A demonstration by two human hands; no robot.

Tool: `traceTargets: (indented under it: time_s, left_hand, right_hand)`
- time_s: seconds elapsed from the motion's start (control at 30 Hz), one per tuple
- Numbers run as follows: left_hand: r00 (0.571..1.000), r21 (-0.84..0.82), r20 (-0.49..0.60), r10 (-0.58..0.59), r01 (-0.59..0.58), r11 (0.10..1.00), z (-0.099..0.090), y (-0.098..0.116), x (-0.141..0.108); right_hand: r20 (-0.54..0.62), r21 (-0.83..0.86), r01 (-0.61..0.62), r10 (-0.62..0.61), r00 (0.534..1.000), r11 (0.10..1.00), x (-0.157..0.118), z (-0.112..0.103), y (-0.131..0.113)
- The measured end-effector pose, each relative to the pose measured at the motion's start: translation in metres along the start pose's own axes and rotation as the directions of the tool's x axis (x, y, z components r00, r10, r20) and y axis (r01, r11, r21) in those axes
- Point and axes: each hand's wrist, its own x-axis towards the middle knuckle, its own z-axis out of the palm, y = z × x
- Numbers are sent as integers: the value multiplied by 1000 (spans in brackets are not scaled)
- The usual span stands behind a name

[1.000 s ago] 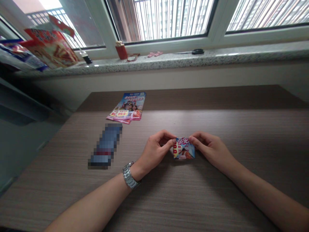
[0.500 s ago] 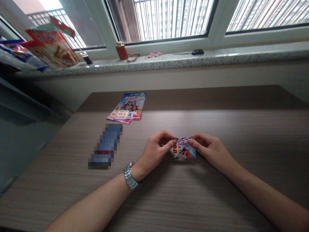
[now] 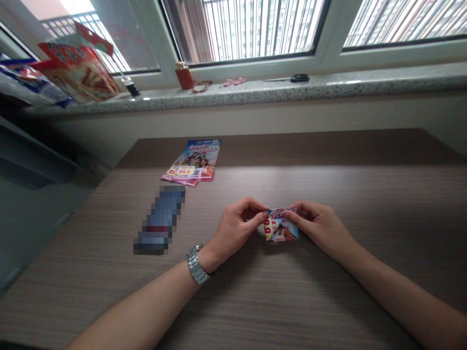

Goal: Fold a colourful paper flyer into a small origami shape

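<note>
Between my two hands is a small folded flyer (image 3: 280, 229), printed in blue, red and yellow, with creases across its face. My left hand (image 3: 241, 221), with a metal watch (image 3: 198, 265) on its wrist, pinches the upper left corner between thumb and fingers. At the upper right, my right hand (image 3: 317, 223) grips the same paper, its thumb lying on the front. The paper's back side and the fingertips behind it are hidden. It is held just above the wooden table (image 3: 350, 194).
A stack of flyers (image 3: 197, 160) lies at the back left, with a blurred-out dark flat object (image 3: 160, 221) nearer me. On the stone windowsill (image 3: 255, 95) are scissors (image 3: 299, 78), a red lighter-like item (image 3: 184, 77), small pink pieces (image 3: 234, 81) and food bags (image 3: 80, 70).
The folded flyer has shifted slightly right and its lower edge has tilted a little. Both hands keep their pinch with hardly any movement.
</note>
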Motion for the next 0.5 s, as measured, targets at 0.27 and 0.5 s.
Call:
traceTargets:
  time_s: [0.27,0.5]
  left_hand:
    - [1000,-29,-26,-4,3,1000,-2,0,2]
    - [1000,-20,-16,2,-3,1000,-2,-1,1]
  right_hand:
    - [41,1,66,-66,997,998,-1,-3,-4]
    - [42,-6,60,-60,997,998,0,-3,0]
